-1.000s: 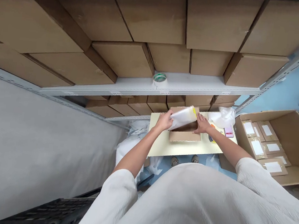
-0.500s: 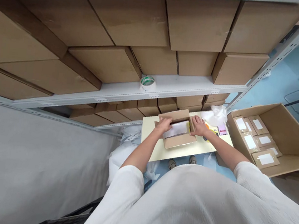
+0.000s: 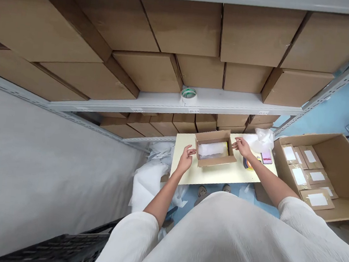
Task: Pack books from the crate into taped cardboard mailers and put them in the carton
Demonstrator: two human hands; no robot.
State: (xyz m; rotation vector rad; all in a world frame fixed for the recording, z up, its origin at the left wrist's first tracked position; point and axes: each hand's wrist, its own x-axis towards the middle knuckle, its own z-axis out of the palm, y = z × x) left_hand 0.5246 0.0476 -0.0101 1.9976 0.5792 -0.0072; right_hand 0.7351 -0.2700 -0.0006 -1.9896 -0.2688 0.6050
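An open cardboard box (image 3: 216,163) stands on a pale yellow table (image 3: 185,176). Inside it lies a white wrapped packet (image 3: 212,149), with a bit of yellow at its right end. My left hand (image 3: 186,159) is beside the box's left end, fingers apart and holding nothing. At the right end, my right hand (image 3: 242,147) has its fingers spread close to the flap; whether they touch it I cannot tell. A roll of tape (image 3: 247,163) lies under my right forearm, partly hidden, near a pink-screened phone (image 3: 266,157).
A grey shelf (image 3: 222,98) packed with cardboard boxes rises behind the table, with a tape roll (image 3: 188,94) on its edge. On the right, a large carton (image 3: 343,167) holds several labelled small boxes. White wrapping (image 3: 146,182) is heaped at left; clear plastic (image 3: 264,139) sits on the table.
Both hands have come off the box: the left moved out to the left, the right shifted out to the right. The box's long flaps now stand more open. The camera view has shifted.
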